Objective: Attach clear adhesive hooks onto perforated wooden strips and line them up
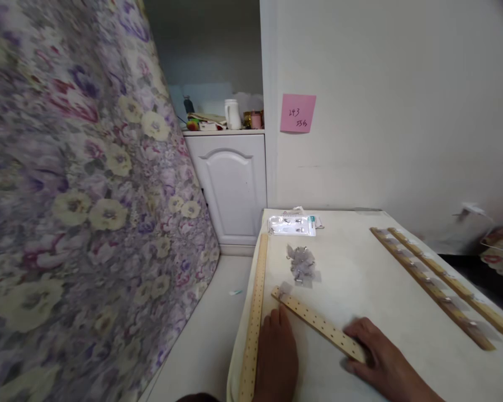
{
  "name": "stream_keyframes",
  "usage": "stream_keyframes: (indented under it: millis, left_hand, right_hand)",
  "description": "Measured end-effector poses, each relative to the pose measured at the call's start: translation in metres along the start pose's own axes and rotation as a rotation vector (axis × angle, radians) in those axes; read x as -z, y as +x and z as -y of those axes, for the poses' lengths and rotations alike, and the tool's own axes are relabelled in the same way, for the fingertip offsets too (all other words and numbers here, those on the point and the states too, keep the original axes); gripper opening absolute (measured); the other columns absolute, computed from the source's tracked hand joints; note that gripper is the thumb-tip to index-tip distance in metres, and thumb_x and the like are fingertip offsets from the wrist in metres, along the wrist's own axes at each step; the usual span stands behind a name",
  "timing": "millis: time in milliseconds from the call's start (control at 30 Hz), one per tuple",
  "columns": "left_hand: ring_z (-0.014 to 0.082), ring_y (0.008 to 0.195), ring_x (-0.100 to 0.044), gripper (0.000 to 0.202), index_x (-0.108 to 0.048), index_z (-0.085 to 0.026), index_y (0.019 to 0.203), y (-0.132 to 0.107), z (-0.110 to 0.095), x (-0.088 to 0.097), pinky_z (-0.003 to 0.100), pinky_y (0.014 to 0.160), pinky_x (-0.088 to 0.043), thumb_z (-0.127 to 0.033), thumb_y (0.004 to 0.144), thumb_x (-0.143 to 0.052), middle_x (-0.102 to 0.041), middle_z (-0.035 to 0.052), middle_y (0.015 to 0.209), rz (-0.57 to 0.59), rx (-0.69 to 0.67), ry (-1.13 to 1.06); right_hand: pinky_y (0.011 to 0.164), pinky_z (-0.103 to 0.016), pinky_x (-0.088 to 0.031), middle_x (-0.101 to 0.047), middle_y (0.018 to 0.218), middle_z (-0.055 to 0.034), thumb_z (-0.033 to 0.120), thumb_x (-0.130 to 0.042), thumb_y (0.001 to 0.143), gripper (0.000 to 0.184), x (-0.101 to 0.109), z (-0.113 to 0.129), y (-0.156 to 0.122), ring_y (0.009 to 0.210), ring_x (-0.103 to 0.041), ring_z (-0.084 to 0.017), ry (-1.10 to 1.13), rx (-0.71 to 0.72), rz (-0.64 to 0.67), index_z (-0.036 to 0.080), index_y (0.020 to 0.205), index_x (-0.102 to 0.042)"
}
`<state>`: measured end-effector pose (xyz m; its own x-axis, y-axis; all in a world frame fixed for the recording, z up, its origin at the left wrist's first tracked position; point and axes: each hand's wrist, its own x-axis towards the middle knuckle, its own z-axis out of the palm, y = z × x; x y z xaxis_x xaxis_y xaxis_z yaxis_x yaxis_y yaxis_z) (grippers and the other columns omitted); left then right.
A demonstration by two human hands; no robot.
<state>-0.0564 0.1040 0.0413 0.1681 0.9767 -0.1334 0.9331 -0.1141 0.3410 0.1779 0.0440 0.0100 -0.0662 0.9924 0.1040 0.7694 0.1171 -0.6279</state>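
My right hand (375, 353) grips the near right end of a wooden strip with rows of holes (318, 324), which lies slanted above the table. A small clear plastic piece (285, 288) sits at the strip's far left end. My left hand (277, 353) is by that end, fingers curled together and tips close to the strip's lower edge; what they hold, if anything, is hidden. Beside my left hand, a second perforated wooden strip (256, 301) lies along the table's left edge. A pile of small clear pieces with metal hooks (302, 265) lies beyond the held strip.
Blister packaging (292, 225) lies at the back of the white-covered table (352, 273). Two wooden strips with clear pieces and metal hooks, a nearer one (430, 285) and an outer one (456, 286), lie on the right. A floral curtain (109, 212) hangs left; a white cabinet (232, 184) stands behind.
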Motion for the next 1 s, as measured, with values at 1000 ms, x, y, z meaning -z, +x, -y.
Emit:
stream_keyframes:
  millis: [1000]
  left_hand:
    - [0.0228,0.1,-0.048,0.047,-0.045,-0.011,0.129,0.004,-0.006,0.009,0.034,0.088,-0.034,-0.008,0.087,-0.025,-0.053,0.0135,0.116,-0.05,-0.091,0.088]
  right_hand:
    - [0.06,-0.028,-0.047,-0.06,0.082,-0.0024,0.038,-0.062,0.068,0.017,-0.047,0.047,-0.033,0.07,-0.061,-0.019,-0.128,-0.145,-0.211,0.027,0.078,-0.055]
